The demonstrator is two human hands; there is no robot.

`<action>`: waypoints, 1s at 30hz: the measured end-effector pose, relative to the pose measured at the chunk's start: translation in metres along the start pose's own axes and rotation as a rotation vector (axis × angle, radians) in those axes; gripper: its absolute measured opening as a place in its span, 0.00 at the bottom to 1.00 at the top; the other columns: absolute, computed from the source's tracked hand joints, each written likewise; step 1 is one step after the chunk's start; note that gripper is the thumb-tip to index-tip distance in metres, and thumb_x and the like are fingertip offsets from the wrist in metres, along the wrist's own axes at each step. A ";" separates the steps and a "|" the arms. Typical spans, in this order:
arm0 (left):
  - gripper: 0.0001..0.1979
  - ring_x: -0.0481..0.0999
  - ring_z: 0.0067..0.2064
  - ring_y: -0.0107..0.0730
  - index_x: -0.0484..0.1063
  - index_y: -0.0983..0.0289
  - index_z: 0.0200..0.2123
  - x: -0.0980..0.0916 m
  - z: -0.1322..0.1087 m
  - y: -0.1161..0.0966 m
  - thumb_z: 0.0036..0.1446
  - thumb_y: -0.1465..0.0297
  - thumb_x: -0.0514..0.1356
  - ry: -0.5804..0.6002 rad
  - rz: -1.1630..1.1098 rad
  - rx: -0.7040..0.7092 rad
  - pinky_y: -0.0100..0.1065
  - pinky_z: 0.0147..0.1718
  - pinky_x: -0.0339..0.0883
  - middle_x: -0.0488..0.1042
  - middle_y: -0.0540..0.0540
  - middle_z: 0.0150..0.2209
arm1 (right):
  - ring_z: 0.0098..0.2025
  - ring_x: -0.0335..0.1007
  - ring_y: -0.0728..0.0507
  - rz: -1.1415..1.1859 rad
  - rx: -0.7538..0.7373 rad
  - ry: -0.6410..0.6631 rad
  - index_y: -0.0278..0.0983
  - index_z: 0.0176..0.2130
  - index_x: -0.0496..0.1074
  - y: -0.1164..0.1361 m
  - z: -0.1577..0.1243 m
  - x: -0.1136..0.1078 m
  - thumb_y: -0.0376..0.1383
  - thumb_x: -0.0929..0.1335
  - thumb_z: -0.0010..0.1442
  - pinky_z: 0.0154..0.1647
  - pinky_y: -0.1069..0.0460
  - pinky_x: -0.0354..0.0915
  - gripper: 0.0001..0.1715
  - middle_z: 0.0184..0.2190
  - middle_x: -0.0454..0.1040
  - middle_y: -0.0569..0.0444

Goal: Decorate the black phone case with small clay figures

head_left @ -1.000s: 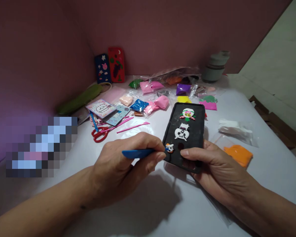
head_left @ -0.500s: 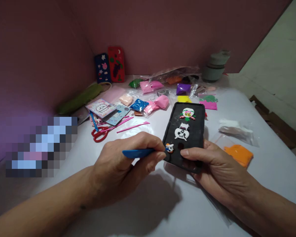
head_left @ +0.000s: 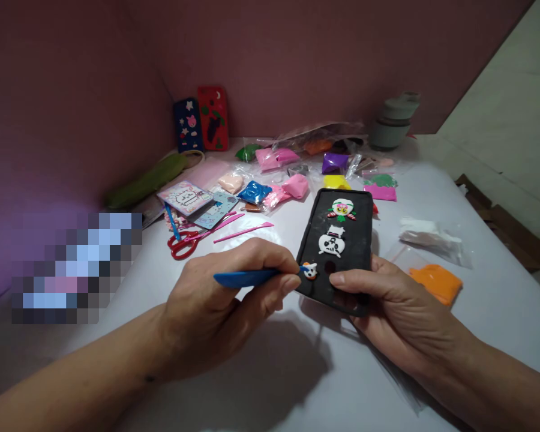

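Note:
My left hand [head_left: 238,294] pinches a blue modelling tool [head_left: 245,278]. Its thin tip reaches a small white-and-orange clay figure [head_left: 309,272] near the lower left corner of a black phone case [head_left: 315,225]. My right hand [head_left: 387,294] grips the case at its lower right side, thumb on the face and the other fingers mostly hidden underneath. Above the small figure, the case bears a white clay figure with a black-marked face [head_left: 332,243]. Near the top edge is a white face with green and pink parts [head_left: 342,209].
Packets of coloured clay, such as a blue packet [head_left: 254,192] and an orange packet [head_left: 435,284], lie across the white table. Red-handled scissors [head_left: 183,245], pink tools [head_left: 243,232] and cards [head_left: 185,197] are left of centre. Decorated cases [head_left: 213,119] and a grey-green bottle [head_left: 390,123] stand behind.
The blue tool and my left hand have shifted slightly, and the tool's tip now shows higher on the small figure. My right hand and the case stay almost still.

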State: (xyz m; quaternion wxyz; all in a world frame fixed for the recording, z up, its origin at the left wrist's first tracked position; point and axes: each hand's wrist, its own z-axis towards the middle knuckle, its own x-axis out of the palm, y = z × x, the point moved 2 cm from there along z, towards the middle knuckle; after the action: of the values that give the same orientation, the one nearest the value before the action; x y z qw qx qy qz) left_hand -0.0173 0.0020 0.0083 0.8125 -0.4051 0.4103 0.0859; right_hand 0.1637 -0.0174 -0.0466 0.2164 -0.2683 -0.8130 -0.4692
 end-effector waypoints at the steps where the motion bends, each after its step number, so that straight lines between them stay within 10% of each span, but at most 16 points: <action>1: 0.03 0.70 0.22 0.19 0.68 0.63 0.34 0.000 0.001 -0.001 0.60 0.74 0.56 0.002 -0.002 0.006 0.21 0.22 0.62 0.71 0.45 0.23 | 0.29 0.75 0.46 0.002 -0.001 0.002 0.32 0.34 0.76 0.000 0.000 0.000 0.23 0.72 0.43 0.34 0.51 0.74 0.15 0.29 0.80 0.50; 30: 0.04 0.69 0.22 0.19 0.68 0.62 0.32 0.003 0.004 0.001 0.59 0.75 0.57 -0.014 0.044 0.021 0.22 0.22 0.61 0.72 0.44 0.24 | 0.27 0.73 0.51 0.013 -0.032 0.068 0.33 0.31 0.78 -0.001 -0.001 0.004 0.22 0.72 0.43 0.30 0.58 0.69 0.12 0.26 0.80 0.54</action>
State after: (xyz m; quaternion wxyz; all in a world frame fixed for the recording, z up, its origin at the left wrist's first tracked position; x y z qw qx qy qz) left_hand -0.0129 0.0050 0.0072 0.8176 -0.3866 0.4142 0.1024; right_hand 0.1603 -0.0175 -0.0444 0.2429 -0.2607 -0.7959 -0.4895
